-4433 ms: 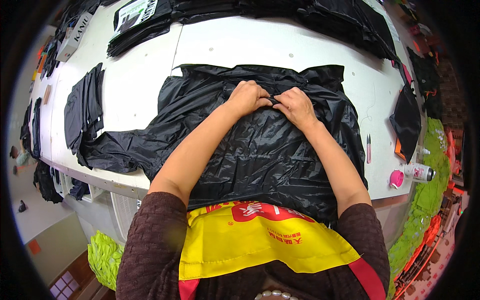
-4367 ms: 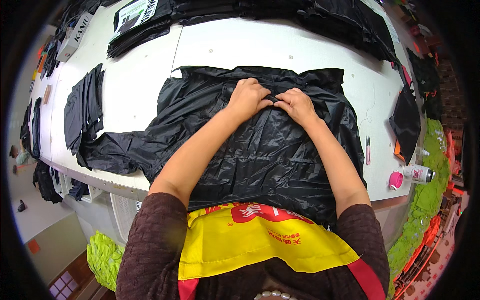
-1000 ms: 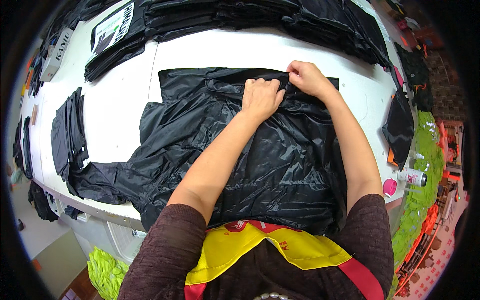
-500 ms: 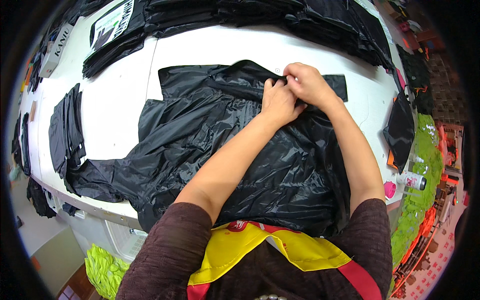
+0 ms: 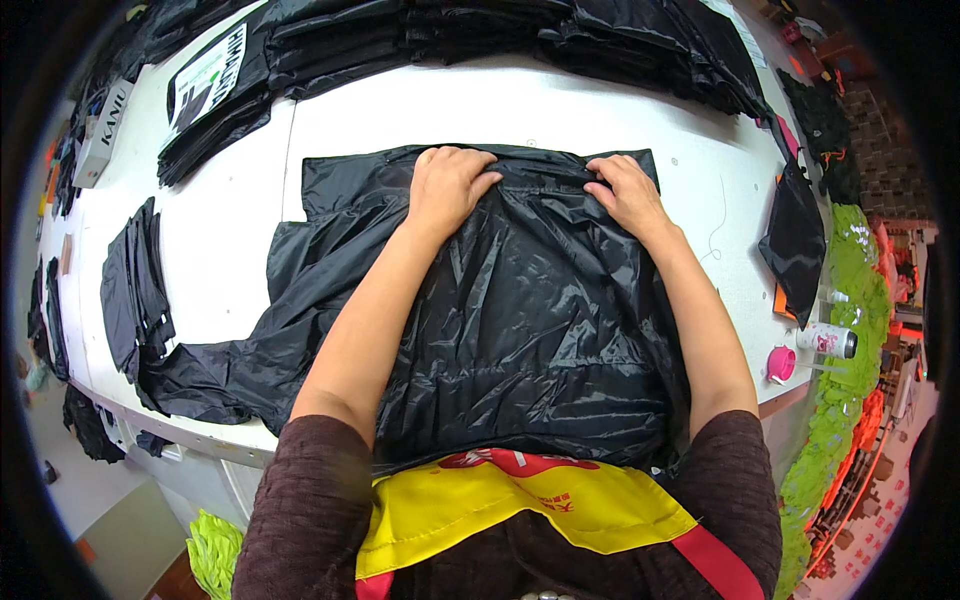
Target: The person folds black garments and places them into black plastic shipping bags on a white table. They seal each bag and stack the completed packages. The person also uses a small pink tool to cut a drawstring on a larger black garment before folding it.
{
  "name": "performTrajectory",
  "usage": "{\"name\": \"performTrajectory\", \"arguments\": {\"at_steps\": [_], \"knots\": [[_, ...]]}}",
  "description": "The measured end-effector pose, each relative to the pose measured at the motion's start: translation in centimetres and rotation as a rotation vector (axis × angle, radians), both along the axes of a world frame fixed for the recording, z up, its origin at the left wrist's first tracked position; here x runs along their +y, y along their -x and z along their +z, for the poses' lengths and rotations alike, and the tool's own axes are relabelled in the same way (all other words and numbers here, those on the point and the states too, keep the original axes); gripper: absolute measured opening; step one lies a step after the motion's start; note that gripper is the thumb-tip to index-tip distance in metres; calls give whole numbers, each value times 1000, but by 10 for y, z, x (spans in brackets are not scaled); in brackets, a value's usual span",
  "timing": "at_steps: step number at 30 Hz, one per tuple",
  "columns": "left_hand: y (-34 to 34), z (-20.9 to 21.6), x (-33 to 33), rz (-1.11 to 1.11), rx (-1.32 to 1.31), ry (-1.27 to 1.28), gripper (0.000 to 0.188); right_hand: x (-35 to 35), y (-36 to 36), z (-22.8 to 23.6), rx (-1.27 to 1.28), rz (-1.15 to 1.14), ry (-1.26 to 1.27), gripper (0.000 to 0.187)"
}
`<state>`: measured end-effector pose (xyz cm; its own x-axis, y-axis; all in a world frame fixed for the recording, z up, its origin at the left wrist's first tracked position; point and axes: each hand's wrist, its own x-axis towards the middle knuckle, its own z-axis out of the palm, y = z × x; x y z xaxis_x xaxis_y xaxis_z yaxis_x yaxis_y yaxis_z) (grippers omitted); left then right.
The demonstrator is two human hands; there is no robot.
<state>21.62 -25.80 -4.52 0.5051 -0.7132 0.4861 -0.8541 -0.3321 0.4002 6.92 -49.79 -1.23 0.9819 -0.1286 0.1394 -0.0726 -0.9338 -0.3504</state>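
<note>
A shiny, thin black garment (image 5: 500, 300) lies spread and creased on the white table in front of me, with a sleeve-like part (image 5: 205, 380) trailing to the left. Along its far edge, my left hand (image 5: 447, 192) has its fingers curled over the fabric with the thumb pressed against it. To the right, my right hand (image 5: 627, 192) pinches the same edge near its far right corner. Between the two hands the far edge runs nearly straight. Both sets of fingers are closed on cloth, and the fingertips are partly hidden.
Stacks of folded black garments (image 5: 480, 35) line the far side of the white table (image 5: 220, 255). More black fabric (image 5: 137, 280) lies at left, beside a white box (image 5: 104, 135). At right are a can (image 5: 828, 340), a pink ring-shaped object (image 5: 780, 364) and lime-green fabric (image 5: 850, 300).
My hands were together near the garment's far right part; now they are apart, the left one further left. The raised, bunched far edge now lies flatter and straighter.
</note>
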Motion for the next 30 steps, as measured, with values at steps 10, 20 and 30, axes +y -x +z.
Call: {"name": "performTrajectory", "arguments": {"at_steps": [10, 20, 30], "knots": [[29, 20, -57, 148, 48, -2, 28, 5, -7, -18, -141, -144, -177, 23], [42, 22, -110, 276, 392, -132, 15, 5, -3, -37, -240, -145, -194, 25], [-40, 36, 64, 672, 19, -224, 16, 3, -18, -35, -169, -234, -173, 22]]}}
